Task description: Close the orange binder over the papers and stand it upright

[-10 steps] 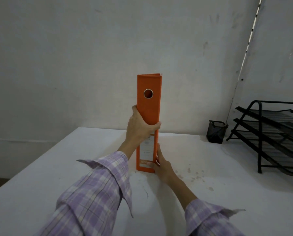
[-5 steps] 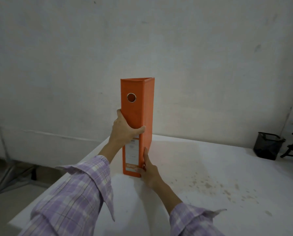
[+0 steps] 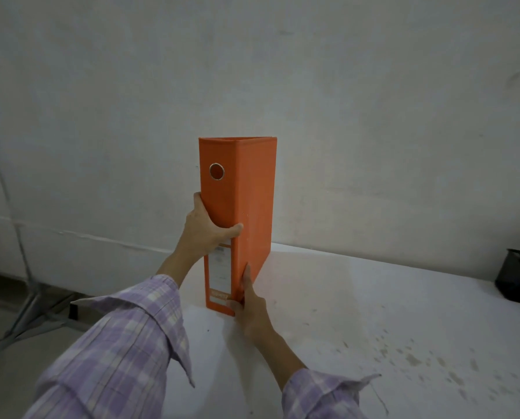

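Observation:
The orange binder (image 3: pixel 246 207) stands upright and closed on the white table (image 3: pixel 358 313), near its left edge, spine toward me with a round finger hole and a white label. No papers show; the covers hide them. My left hand (image 3: pixel 206 229) wraps around the spine at mid-height, thumb across its front. My right hand (image 3: pixel 249 303) presses flat against the bottom right corner of the binder, fingers pointing up along the cover's edge.
A black mesh pen cup (image 3: pixel 518 279) sits at the far right, cut off by the frame. The white wall (image 3: pixel 373 116) rises right behind the table. Left of the table's edge are the floor and metal stand legs (image 3: pixel 26 313). Brown stains (image 3: pixel 428 361) speckle the table at right.
The binder has shifted left toward the table's left edge and turned, so its right cover now shows. The view followed left; the black paper tray left the frame. Both hands kept their hold.

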